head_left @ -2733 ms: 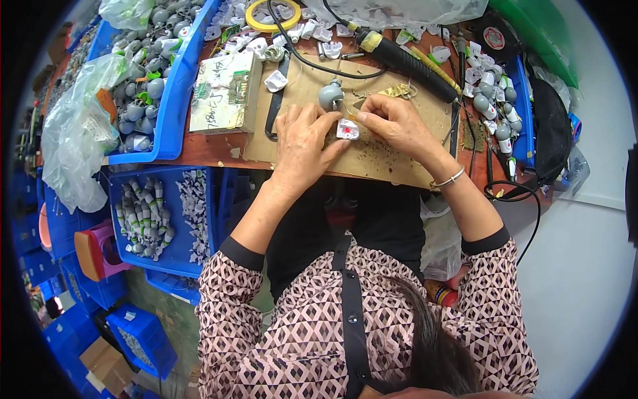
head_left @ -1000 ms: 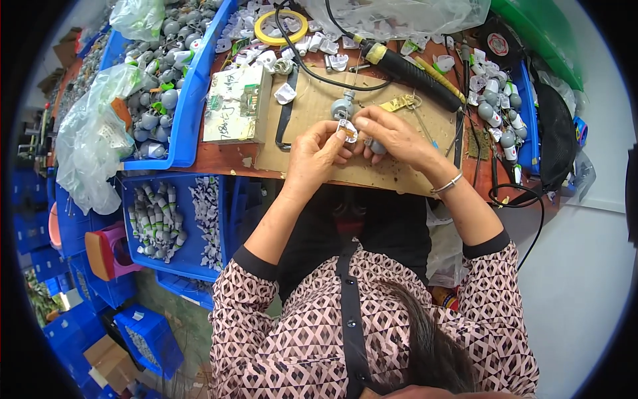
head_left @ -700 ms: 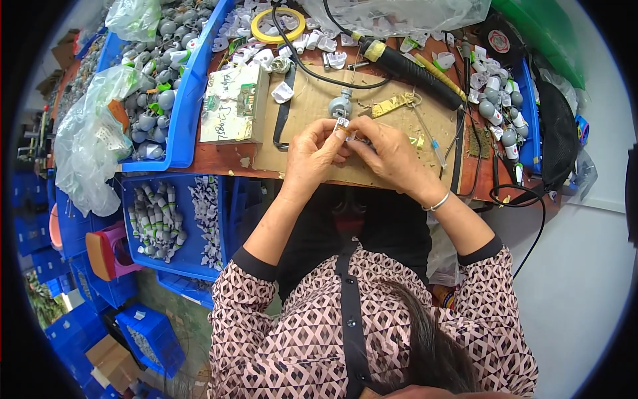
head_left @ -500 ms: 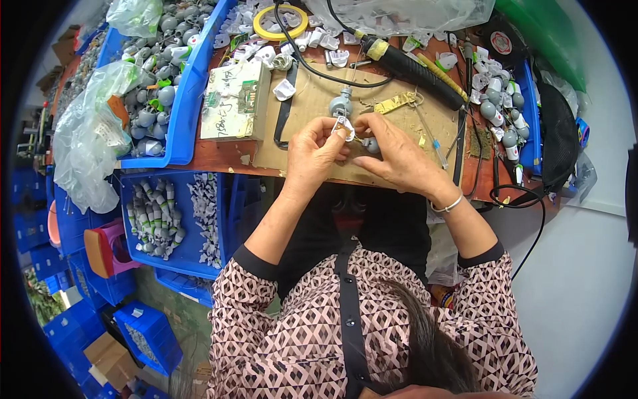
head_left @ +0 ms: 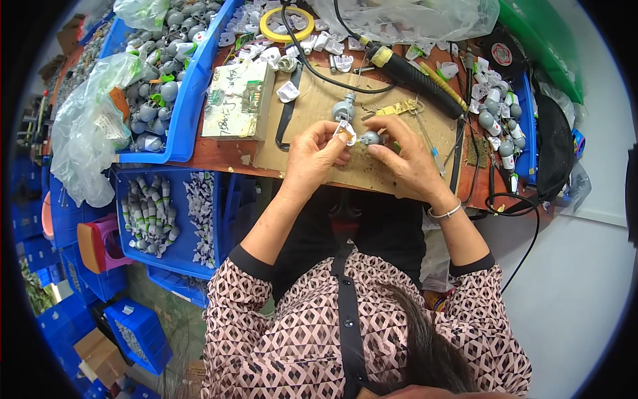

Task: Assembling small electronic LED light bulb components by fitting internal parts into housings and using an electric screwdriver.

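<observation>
My left hand (head_left: 319, 153) pinches a small white plastic shell (head_left: 345, 132) between thumb and fingers. A bit of orange-brown shows inside the shell. Just beyond it, a grey ball-shaped part (head_left: 343, 108) stands on the cardboard, apparently against the shell's far end. To the right of the shell is a second grey ball part (head_left: 371, 138); whether a wire joins them is too small to tell. My right hand (head_left: 407, 156) is around this second part, thumb below and forefinger above, fingers apart. Whether the thumb touches it I cannot tell.
A cardboard sheet (head_left: 302, 143) covers the bench middle. A box-like block (head_left: 236, 103) stands left, beside a blue bin (head_left: 193, 86) of grey parts. A black-handled tool (head_left: 415, 76) with a cable lies behind. White shells, yellow tape (head_left: 310, 26) and another blue bin (head_left: 528, 143) surround the area.
My right hand's fingers have drawn back from the white shell and spread, uncovering the second grey ball part. My left hand keeps its pinch on the shell. The whole view has shifted slightly.
</observation>
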{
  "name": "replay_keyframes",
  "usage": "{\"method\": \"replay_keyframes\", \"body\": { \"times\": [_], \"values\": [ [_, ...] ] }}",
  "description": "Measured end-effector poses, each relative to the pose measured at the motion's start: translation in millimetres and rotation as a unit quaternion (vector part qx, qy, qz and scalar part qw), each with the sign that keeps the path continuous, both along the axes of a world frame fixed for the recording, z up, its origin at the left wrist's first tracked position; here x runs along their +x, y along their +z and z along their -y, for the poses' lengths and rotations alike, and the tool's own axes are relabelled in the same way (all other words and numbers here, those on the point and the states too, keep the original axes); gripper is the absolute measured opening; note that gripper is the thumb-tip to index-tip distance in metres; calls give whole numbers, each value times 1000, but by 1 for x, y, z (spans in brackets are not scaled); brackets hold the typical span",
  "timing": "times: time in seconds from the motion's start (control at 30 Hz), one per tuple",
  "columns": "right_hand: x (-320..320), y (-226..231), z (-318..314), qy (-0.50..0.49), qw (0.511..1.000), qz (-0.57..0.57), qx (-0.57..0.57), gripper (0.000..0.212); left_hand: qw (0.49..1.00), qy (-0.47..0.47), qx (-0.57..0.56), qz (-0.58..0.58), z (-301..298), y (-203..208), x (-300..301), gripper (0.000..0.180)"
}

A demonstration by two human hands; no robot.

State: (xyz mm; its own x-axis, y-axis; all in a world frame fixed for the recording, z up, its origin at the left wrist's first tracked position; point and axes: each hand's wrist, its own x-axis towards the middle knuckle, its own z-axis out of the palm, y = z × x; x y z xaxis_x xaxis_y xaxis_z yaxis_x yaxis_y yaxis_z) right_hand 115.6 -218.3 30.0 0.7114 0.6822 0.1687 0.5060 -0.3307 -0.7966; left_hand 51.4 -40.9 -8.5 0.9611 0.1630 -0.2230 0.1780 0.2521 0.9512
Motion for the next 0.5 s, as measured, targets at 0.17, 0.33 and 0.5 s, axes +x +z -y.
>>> {"method": "replay_keyframes", "body": {
  "times": [0.17,0.33,0.5],
  "values": [
    [14,-2,-2,8,1000,-24,-4,24,1000,-19,5,3,0,0,0,21],
    [35,10,-8,70,995,-36,-55,23,1000,-25,14,5,-2,2,-1,20],
    [50,20,-17,136,987,-24,-79,21,999,-37,25,-1,-3,-1,-1,20]
  ]
}}
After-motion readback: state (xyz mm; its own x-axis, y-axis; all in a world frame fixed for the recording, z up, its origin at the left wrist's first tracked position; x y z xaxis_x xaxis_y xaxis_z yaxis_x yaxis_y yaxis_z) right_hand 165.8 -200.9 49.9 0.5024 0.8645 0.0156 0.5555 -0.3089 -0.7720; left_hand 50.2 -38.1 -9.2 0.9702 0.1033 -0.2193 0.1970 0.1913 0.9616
